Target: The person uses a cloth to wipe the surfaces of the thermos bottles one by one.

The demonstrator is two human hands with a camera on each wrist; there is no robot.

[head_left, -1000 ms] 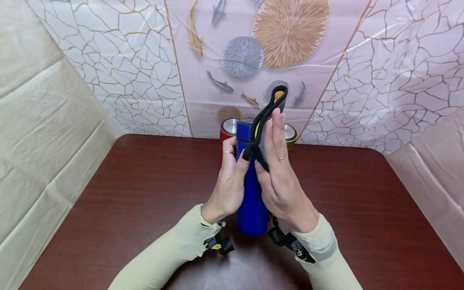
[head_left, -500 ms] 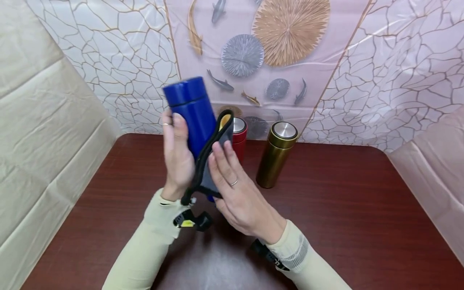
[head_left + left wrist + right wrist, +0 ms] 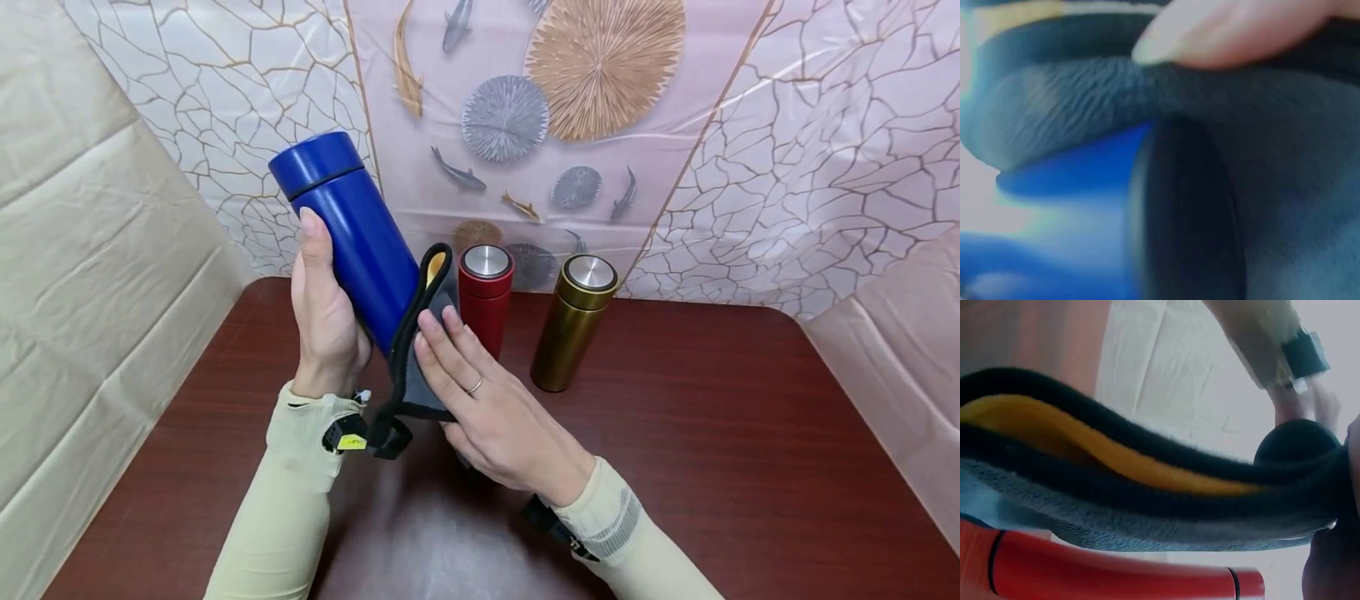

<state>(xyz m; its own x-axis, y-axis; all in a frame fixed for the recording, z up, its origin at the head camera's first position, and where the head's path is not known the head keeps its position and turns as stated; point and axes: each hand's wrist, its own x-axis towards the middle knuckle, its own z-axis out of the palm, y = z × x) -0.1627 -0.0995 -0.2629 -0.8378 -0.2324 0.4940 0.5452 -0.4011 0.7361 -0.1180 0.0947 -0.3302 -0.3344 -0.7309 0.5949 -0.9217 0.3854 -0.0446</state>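
Note:
My left hand (image 3: pixel 326 333) grips a blue thermos flask (image 3: pixel 367 250) and holds it up, tilted with its lid to the upper left. A grey cloth (image 3: pixel 423 379) with black edging and a yellow-orange inner side is folded in my right hand (image 3: pixel 491 408). The fingers of that hand lie straight over the cloth, which covers the lower end of the flask. In the left wrist view, a fingertip presses on the cloth (image 3: pixel 1085 94) above the flask's dark base (image 3: pixel 1191 212). The cloth's yellow fold (image 3: pixel 1129 469) shows in the right wrist view.
Behind the hands, a red thermos flask (image 3: pixel 487 287) and a gold thermos flask (image 3: pixel 570 329) stand upright on the dark brown table (image 3: pixel 712 450). Both have silver lid tops. Patterned sheets (image 3: pixel 585 75) hang behind the table.
My left hand has lifted and tilted the blue flask up and to the left. My right hand has followed leftward with the cloth, now lower on the flask. The red and gold flasks have come into view.

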